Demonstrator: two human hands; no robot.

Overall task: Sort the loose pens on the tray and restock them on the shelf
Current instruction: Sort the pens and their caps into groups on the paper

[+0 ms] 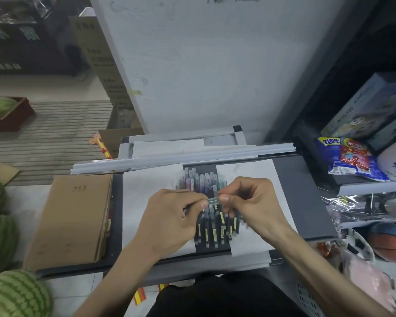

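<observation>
head view: looking down on a dark tray in front of the person's lap, with a shelf off to the right.
left hand: curled, pinching one end of a single pen with thumb and forefinger.
right hand: curled likewise, pinching the other end of the same pen; possibly more pens under the palm, too blurred to tell.
single pen: teal-tinted, lying crosswise between both thumbs, over the heap; touching it or not, impossible to tell.
loose pens: heaped mid-tray between white paper sheets, clear caps mostly pointing away from the body, dark yellow-labelled barrels toward it, colours mixed.
notebooks: brown stack at the tray's left end, apart from both hands.
plastic strips: long pale bundle lying across the far rim.
shelf contents: snack bag and a box above it; no pen slot visible from here.
watermelons: on the floor at left, well apart from the tray.
step in hand: probably sorting, one pen singled out for a check of colour or cap; restocking not yet begun.
next move: likely laying this pen with its like, clear of the heap, then picking another; calls for a light pinch and a separate sorted group, given round barrels prone to rolling on paper.
</observation>
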